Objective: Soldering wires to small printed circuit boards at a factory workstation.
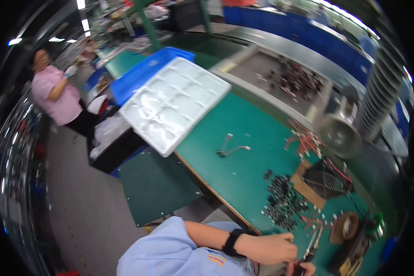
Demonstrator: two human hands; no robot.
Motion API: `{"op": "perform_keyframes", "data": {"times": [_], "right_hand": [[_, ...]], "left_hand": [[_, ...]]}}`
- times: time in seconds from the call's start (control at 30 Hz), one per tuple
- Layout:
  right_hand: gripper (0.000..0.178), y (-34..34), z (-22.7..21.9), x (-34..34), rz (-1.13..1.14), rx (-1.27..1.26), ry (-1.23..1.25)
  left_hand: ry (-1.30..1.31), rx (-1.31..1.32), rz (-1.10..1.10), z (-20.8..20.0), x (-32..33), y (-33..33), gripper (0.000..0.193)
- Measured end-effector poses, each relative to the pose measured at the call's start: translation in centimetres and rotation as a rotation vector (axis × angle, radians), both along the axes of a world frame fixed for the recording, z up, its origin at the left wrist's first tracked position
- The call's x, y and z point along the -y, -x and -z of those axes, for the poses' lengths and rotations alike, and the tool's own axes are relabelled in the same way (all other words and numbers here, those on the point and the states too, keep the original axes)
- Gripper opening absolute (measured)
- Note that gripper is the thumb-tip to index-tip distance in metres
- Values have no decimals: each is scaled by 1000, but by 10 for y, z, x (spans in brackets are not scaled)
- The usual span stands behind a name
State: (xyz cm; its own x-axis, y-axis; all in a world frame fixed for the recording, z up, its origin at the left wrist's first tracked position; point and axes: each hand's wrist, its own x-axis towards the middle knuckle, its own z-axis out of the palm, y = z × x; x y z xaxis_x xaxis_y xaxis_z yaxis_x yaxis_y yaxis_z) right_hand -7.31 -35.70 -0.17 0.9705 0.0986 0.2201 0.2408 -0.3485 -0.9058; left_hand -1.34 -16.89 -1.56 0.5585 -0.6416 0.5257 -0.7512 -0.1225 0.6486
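My left hand (272, 249), with a black band on its wrist, is at the near edge of the green table (207, 138). Its fingers are curled together, and whatever they pinch is hidden. Close beside it, my right hand (307, 268) shows only in part at the lower edge, its fingers around a dark object (299, 270) whose kind I cannot make out. Just beyond the hands lie slim metallic pieces (312, 246) and some red and white wires (313, 218). A heap of small black parts (285, 200) lies further up the table.
A small dark fan (325, 178) stands on brown board near a metal fume funnel (339, 135). More red wires (304, 140) lie behind. A white compartment tray (175, 101) rests across a blue bin (142, 73). One black part with wires (223, 152) lies mid-table. Someone in pink (55, 94) stands left.
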Motion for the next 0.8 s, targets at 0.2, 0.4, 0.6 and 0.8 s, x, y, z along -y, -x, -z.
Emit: {"op": "perform_keyframes", "data": {"times": [0.2,0.4,0.6,0.8], "right_hand": [[36,-3,23,-7,-19,58,32],[36,-3,2,-5,18,10,47],[39,-5,10,2,250,-103,-218],[40,-22,10,-16,308,-109,-363]], "left_hand": [[-137,-166,-28,-13,-21,4,20],[-188,-117,-110,-17,-28,-8,15],[-283,-76,-604,-21,-34,-25,16],[-362,-43,-741,-14,0,-35,19]]}}
